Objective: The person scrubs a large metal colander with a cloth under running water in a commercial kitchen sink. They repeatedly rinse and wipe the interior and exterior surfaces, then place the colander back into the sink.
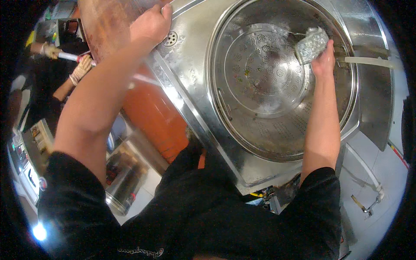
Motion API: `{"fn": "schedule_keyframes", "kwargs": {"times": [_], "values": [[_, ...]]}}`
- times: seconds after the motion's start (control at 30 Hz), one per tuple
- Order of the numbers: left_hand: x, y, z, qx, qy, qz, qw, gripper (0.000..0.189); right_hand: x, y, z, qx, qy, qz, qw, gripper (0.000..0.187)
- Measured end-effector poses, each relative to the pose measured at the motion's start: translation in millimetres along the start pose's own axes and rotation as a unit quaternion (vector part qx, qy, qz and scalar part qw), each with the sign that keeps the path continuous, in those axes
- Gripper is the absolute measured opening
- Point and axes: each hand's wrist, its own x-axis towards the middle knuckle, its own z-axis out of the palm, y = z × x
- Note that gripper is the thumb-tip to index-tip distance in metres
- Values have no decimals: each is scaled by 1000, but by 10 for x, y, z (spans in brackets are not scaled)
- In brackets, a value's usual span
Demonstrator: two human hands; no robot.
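My right hand (322,61) grips a silvery scouring pad (312,46) inside a large round steel pot (282,136), close to its right inner wall. The pot's bottom is perforated with clusters of small holes, and a few green and yellow food scraps (247,71) lie on it. Small wire handles show on the inner wall. Over by the far left rim of the steel worktop (187,65), my left hand (151,24) has its fingers curled, near a round drain strainer (170,38). What its fingers touch is hidden.
A pale hose (369,61) reaches the pot's right rim. A steel splash panel (373,97) stands at the right, with a white pipe (365,164) below it. On the left, another person's gloved hands (83,66) hold a pole (68,56). The floor (152,110) is orange-red.
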Motion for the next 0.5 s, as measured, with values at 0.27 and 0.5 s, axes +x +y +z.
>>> {"fn": "schedule_keyframes", "kwargs": {"times": [0.27, 0.5], "values": [[88, 39, 62, -12, 3, 33, 999, 55, -1786, 932, 1622, -491, -104, -67, 862, 46], [66, -52, 19, -31, 13, 29, 999, 55, -2787, 701, 383, -618, -228, -23, 752, 34]]}}
